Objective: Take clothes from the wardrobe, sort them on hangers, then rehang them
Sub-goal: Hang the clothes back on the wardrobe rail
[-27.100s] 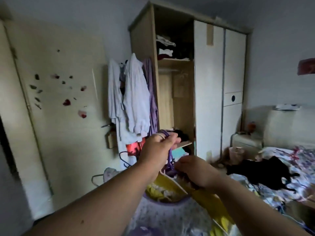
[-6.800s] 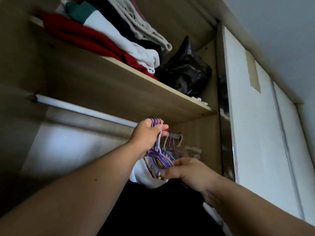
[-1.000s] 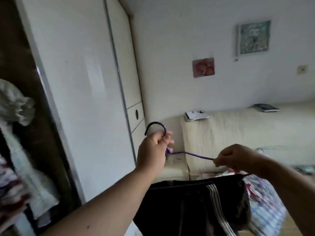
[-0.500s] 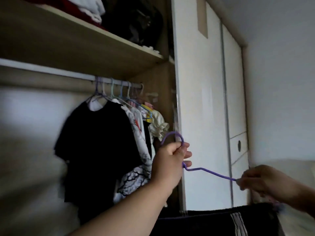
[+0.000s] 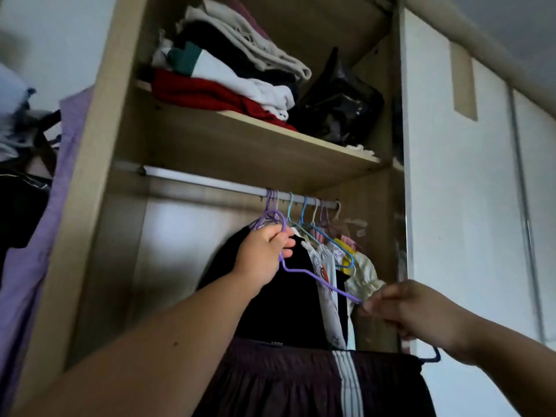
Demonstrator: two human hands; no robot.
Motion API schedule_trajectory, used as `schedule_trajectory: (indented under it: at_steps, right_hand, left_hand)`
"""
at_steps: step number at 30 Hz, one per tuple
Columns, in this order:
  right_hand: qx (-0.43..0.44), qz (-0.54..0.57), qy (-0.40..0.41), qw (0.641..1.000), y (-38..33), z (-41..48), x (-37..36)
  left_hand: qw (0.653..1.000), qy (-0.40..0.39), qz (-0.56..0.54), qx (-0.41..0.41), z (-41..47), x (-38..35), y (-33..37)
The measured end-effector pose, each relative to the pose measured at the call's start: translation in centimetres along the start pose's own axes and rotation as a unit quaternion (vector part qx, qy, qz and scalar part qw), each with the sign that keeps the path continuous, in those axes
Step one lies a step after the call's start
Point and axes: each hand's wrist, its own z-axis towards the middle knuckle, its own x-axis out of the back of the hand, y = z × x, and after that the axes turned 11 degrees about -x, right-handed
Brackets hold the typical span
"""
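Note:
My left hand (image 5: 264, 254) grips the neck of a purple hanger (image 5: 313, 276), whose hook sits just under the wardrobe rail (image 5: 210, 183). My right hand (image 5: 412, 311) pinches the hanger's right shoulder. A dark garment with white stripes (image 5: 316, 383) hangs from this hanger at the bottom of the view. Several hangers with clothes (image 5: 328, 254) hang on the right part of the rail, among them a black top (image 5: 288, 296) and a white patterned piece.
Folded clothes (image 5: 228, 76) and a black bag (image 5: 340, 106) lie on the wooden shelf (image 5: 258, 145) above the rail. A white sliding door (image 5: 460, 206) stands at the right. A purple garment (image 5: 33, 236) hangs outside the wardrobe's left wall.
Both hands have lifted the purple hanger with the dark garment up toward the rail. The hook now sits close under the rail beside the hung clothes.

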Motion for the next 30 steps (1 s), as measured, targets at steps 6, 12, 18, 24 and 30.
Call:
schedule_trajectory:
  at_steps: [6,12,18,24,30]
  right_hand:
    - [0.046,0.058,-0.026,0.997,-4.7,5.7,-3.0]
    - [0.093,0.104,0.105,0.985,-9.3,13.7,-6.2]
    - [0.150,-0.227,0.212,0.939,-13.0,20.4,-7.4]
    - [0.064,0.124,0.143,0.980,-14.1,26.1,-9.8]
    - [0.032,-0.072,0.162,0.984,-14.4,26.8,-11.8]
  left_hand:
    - [0.996,0.014,0.079,-0.047,7.7,2.8,-2.7]
    - [0.968,0.039,0.239,-0.071,16.2,3.2,-6.0]
    - [0.969,0.000,0.248,-0.007,21.3,2.3,-11.2]
    - [0.974,-0.010,0.225,0.033,23.7,3.8,-15.7]
    - [0.971,-0.046,0.230,0.045,23.8,4.9,-17.7]
